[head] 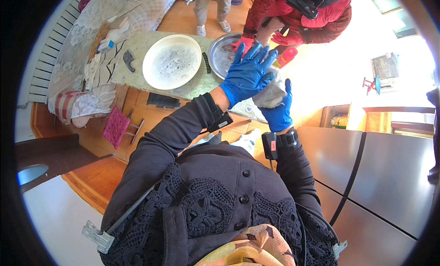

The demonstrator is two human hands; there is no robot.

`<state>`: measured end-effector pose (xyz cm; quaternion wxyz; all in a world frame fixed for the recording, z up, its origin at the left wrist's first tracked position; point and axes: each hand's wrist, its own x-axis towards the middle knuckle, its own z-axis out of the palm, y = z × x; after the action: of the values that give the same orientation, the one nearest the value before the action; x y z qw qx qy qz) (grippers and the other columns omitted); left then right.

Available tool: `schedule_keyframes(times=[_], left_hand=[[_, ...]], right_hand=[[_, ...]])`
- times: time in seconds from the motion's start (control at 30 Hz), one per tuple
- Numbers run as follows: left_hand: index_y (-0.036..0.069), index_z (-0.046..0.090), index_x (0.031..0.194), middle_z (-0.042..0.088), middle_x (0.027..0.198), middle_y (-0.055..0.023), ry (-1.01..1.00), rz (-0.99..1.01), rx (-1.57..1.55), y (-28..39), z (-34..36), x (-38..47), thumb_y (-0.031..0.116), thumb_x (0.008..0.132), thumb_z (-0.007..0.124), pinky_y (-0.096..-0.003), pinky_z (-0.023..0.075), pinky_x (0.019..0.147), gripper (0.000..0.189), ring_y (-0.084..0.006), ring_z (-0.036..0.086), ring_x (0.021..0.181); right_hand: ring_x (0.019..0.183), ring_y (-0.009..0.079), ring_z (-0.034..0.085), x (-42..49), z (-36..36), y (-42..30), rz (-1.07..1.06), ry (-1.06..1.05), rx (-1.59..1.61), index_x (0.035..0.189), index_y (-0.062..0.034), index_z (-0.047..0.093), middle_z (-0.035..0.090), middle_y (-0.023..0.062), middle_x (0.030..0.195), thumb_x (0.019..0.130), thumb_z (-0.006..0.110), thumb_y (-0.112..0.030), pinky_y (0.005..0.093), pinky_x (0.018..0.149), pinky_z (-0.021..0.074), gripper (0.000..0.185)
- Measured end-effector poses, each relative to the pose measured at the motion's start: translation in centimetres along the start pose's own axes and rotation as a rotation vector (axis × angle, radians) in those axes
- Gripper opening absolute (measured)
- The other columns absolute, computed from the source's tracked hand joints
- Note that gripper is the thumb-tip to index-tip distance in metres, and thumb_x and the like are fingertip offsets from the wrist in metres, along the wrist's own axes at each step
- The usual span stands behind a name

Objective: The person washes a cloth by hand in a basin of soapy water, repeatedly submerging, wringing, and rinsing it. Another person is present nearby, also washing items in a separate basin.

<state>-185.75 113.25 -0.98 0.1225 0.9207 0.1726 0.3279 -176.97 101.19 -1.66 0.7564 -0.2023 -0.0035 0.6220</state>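
Note:
My right hand [279, 111], in a blue rubber glove, holds a pale grey fabric item [271, 94] above the table's right end. What exactly the item is cannot be made out. My left hand [249, 71], gloved in the same blue, has its fingers spread and its back towards me. Its thumb side overlaps the upper left of the fabric; whether it presses on it is unclear. Behind my left hand is a metal basin [217, 58] with liquid, partly covered by it. A cream basin [172, 62] of foamy water stands further left.
A co-worker's pink-gloved hand [239, 45] reaches into the metal basin. Near their other glove is a red bottle [285, 58]. A dark brush [129, 59] and a black strip [206, 63] lie on the covered table [137, 78]. A pink stool [116, 127] stands left, a refrigerator [388, 166] right.

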Motion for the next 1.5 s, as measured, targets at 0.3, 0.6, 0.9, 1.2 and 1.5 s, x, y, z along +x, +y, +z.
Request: schedule_keyframes(times=[0.3,0.6,0.9,1.2,1.5], left_hand=[[0.012,0.045,0.137,0.039,0.147,-0.0065,-0.201,0.270,0.450,2.6,1.0,-0.6,0.040,0.089,0.044,-0.0503,0.0084,0.117,0.056,-0.0242,0.029,0.141],[0.011,0.047,0.135,0.045,0.143,-0.0071,-0.189,0.288,0.290,1.5,0.7,-0.9,0.038,0.088,0.046,-0.0514,0.0117,0.116,0.055,-0.0274,0.036,0.136],[0.005,0.060,0.104,0.061,0.106,-0.0144,-0.611,0.171,0.004,0.1,1.9,-2.3,0.029,0.081,0.056,-0.0445,0.0391,0.098,0.033,-0.0325,0.055,0.104],[0.013,0.059,0.101,0.060,0.110,-0.0112,-0.613,0.304,0.082,0.6,1.7,-2.7,0.026,0.083,0.054,-0.0398,0.0411,0.092,0.023,-0.0264,0.055,0.105],[0.011,0.063,0.110,0.061,0.116,-0.0149,-0.842,0.297,-0.253,-1.1,2.1,-3.1,0.029,0.092,0.047,-0.0393,0.0433,0.094,0.030,-0.0273,0.058,0.106]], right_hand=[[0.087,0.0171,0.064,1.8,0.0,2.4,-0.448,0.308,-0.201,0.117,-0.0101,0.055,0.065,0.0049,0.102,0.100,0.045,-0.039,0.0308,0.080,0.0537,0.035],[0.089,0.0163,0.064,2.1,-1.9,1.7,-0.393,0.309,-0.378,0.120,-0.0094,0.054,0.064,0.0047,0.105,0.098,0.047,-0.046,0.0300,0.078,0.0542,0.043],[0.104,0.0173,0.052,2.5,-2.5,1.0,-0.328,0.429,-0.999,0.128,-0.0022,0.052,0.058,0.0095,0.118,0.099,0.037,-0.051,0.0309,0.092,0.0416,0.059],[0.132,0.0294,0.042,0.3,-1.1,2.4,-0.340,0.094,-1.498,0.137,-0.0052,0.047,0.046,0.0152,0.142,0.102,0.032,-0.043,0.0357,0.110,0.0303,0.053],[0.133,0.0324,0.039,-3.1,2.8,2.4,-0.581,-0.245,-1.845,0.135,-0.0157,0.053,0.047,0.0124,0.141,0.099,0.038,-0.032,0.0442,0.112,0.0256,0.042]])
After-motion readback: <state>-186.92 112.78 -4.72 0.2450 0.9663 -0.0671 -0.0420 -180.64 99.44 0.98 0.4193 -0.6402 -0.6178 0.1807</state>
